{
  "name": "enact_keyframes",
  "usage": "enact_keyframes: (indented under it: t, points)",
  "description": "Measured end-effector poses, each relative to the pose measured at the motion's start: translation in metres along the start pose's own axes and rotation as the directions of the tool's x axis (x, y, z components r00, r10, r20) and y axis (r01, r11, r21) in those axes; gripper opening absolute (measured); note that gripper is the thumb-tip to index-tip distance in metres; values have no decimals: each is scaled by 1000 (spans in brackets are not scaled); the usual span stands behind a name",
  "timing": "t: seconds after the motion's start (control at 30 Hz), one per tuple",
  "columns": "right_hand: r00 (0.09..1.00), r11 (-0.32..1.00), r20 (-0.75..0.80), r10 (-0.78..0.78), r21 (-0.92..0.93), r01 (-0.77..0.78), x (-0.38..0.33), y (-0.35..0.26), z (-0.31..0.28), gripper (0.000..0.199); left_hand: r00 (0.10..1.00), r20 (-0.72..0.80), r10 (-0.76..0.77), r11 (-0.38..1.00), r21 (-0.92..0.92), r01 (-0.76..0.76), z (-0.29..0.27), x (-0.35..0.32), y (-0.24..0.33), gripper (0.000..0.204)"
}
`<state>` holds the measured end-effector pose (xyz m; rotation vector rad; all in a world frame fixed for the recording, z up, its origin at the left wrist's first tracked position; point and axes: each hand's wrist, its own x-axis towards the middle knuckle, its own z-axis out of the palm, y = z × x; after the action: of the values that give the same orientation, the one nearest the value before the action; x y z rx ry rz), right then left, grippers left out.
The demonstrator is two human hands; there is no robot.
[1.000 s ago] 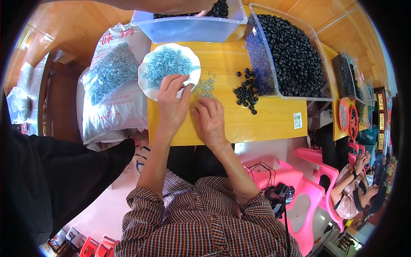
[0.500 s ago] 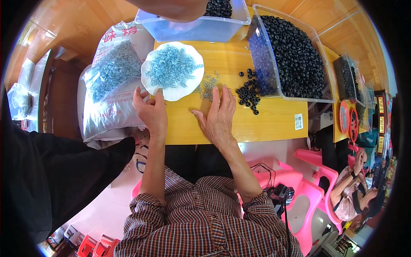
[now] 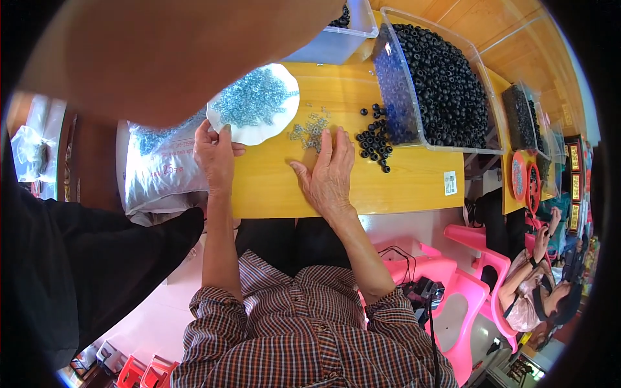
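A white scalloped plate holds a heap of small clear bluish pieces. My left hand pinches the plate's near left rim between thumb and fingers. Spread over the yellow table, my right hand rests with its fingers stretched out and thumb apart, holding nothing. Just beyond its fingertips lie loose small clear pieces. Right of that hand is a cluster of black ring-like beads.
A clear bin full of black beads stands at the right; another bin is behind. A large blurred arm covers the upper left, over a white sack. Another person sits at the right near pink chairs.
My left hand has taken hold of the plate, which has shifted slightly left, away from the loose pieces. The blurred arm has come much further into view. My right hand stays put.
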<state>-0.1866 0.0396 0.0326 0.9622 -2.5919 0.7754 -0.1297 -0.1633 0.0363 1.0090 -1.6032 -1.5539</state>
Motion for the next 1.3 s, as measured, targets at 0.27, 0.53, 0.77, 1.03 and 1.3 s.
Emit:
enact_keyframes:
  t: [0.27,0.53,0.77,1.03,1.3]
  points:
    - [999,999,-34,30,-16,-31,2,2,5,81,999,-50,-18,997,78,21,1,-3,8,30]
    - [994,994,-105,35,109,-23,7,9,5,68,926,-193,324,907,340,-247,16,-59,-2,12]
    - [990,954,-113,83,297,-46,-8,18,-6,61,680,369,634,537,423,-730,45,-91,7,35]
    - [994,935,-55,94,349,-69,-15,12,-15,64,625,525,578,403,482,-778,71,-90,5,42]
    - [997,921,-25,68,387,-53,-11,13,-8,68,608,585,538,419,440,-794,69,-92,2,36]
